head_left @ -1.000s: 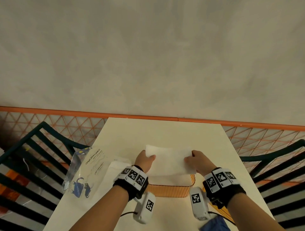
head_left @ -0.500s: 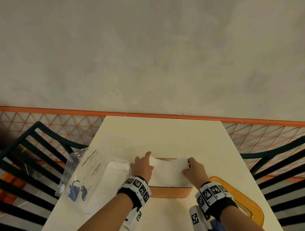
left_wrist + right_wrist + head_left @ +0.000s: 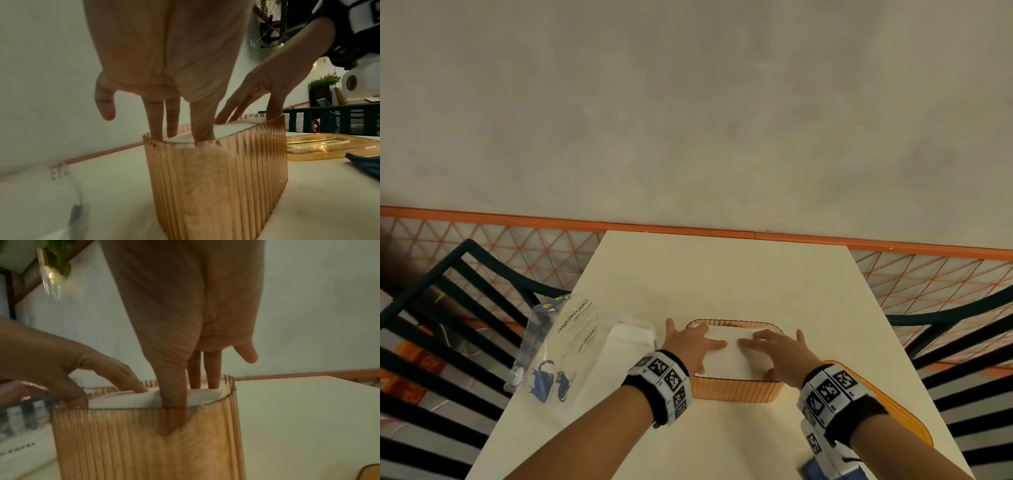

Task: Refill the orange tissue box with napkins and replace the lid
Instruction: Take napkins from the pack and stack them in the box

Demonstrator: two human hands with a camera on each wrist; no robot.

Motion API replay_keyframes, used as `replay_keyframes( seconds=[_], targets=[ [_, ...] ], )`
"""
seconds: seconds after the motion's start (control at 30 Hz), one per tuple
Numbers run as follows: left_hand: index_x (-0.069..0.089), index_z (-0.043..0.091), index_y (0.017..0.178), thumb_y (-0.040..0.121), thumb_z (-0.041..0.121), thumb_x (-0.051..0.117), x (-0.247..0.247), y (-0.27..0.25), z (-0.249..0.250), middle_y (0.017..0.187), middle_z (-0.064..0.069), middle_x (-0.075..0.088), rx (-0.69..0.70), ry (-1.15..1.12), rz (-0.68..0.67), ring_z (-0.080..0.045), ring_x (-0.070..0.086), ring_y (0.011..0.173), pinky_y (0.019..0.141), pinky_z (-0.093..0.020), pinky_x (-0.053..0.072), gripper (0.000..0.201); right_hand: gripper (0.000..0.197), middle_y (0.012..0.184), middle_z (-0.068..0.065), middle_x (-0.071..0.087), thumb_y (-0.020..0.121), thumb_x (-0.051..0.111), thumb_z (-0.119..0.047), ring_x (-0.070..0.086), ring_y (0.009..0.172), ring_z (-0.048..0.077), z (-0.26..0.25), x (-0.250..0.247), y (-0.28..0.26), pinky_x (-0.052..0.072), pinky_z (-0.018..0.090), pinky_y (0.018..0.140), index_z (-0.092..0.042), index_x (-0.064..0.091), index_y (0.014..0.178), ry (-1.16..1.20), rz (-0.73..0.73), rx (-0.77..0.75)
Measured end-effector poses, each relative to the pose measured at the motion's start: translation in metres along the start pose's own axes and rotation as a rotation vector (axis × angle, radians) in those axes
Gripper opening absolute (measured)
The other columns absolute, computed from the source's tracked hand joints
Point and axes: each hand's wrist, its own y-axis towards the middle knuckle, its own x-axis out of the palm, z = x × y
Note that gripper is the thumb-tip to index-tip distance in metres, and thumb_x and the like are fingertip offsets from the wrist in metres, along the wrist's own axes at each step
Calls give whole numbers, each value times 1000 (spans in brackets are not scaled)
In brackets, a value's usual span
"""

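The orange ribbed tissue box (image 3: 736, 392) stands lidless on the table, near the front. A stack of white napkins (image 3: 729, 358) lies inside it, its top just below the rim. My left hand (image 3: 693, 346) presses with straight fingers on the stack's left half, and my right hand (image 3: 777, 353) presses on its right half. In the left wrist view the fingers (image 3: 156, 116) reach down inside the box (image 3: 216, 186) onto the napkins (image 3: 232, 128). In the right wrist view my thumb (image 3: 172, 402) dips between the napkins (image 3: 127, 400) and the box wall (image 3: 144, 443). The orange lid (image 3: 893, 411) lies flat to the right of the box.
An opened clear napkin pack (image 3: 571, 349) with more white napkins (image 3: 633, 337) lies left of the box. Dark slatted chairs (image 3: 431, 325) flank the cream table (image 3: 722, 274). Beyond the table's far edge is an orange rail (image 3: 688, 226) against a grey wall.
The napkin stack, gripped at both ends above the box a second ago, has gone down into it. Both hands have let go of its ends and now press flat on top.
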Motion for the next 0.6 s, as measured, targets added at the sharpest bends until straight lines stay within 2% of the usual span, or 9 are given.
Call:
replay_keyframes(
  seconds=[0.13, 0.23, 0.33, 0.43, 0.5, 0.57, 0.6],
  targets=[
    [18, 48, 142, 91, 23, 55, 4, 6, 7, 152, -5, 23, -16, 74, -13, -26, 35, 135, 109, -58, 13, 68, 73, 149, -7, 27, 87, 57, -10, 38, 133, 19, -1, 5, 10, 10, 61, 111, -47, 24, 141, -85, -1, 0],
    [19, 47, 142, 90, 23, 57, 7, 10, 7, 148, -6, 27, -8, 62, -18, -29, 42, 130, 108, -55, 18, 69, 73, 144, -6, 31, 87, 58, -13, 43, 129, 20, -1, 7, 14, 10, 59, 112, -48, 23, 141, -123, 12, -16],
    [20, 45, 143, 89, 24, 58, 7, 12, 4, 147, -7, 28, 18, 36, -28, -29, 41, 130, 108, -52, 22, 69, 75, 145, -7, 30, 87, 58, -15, 42, 130, 18, 3, 11, 16, 11, 56, 114, -49, 19, 141, -154, 39, -37],
    [27, 42, 142, 90, 23, 57, 5, 4, 3, 149, -4, 26, 29, -49, 1, -26, 30, 136, 109, -49, 22, 63, 76, 148, -9, 28, 87, 59, -15, 41, 131, 14, 6, 13, 13, 9, 55, 115, -50, 19, 141, -111, 47, -38],
    [43, 36, 136, 91, 23, 54, 4, -8, -6, 144, 2, 36, 32, -269, 178, -22, 30, 133, 107, -42, 26, 48, 72, 149, -11, 26, 86, 60, -19, 37, 134, 13, 9, 11, 8, 8, 53, 116, -47, 24, 141, -27, 35, -31],
    [60, 29, 121, 91, 19, 54, 8, -25, -27, 125, 4, 53, -32, -593, 516, -17, 43, 117, 97, -32, 35, 32, 63, 148, -12, 27, 86, 62, -24, 30, 136, 13, 13, 9, 1, 16, 47, 118, -41, 34, 139, 64, 97, -60],
    [65, 23, 111, 90, 13, 54, 12, -34, -41, 114, 1, 58, -102, -732, 702, -16, 48, 107, 90, -29, 41, 27, 59, 147, -11, 30, 86, 62, -25, 30, 136, 14, 15, 11, -2, 22, 43, 117, -37, 38, 138, 110, 185, -84]
  ],
)
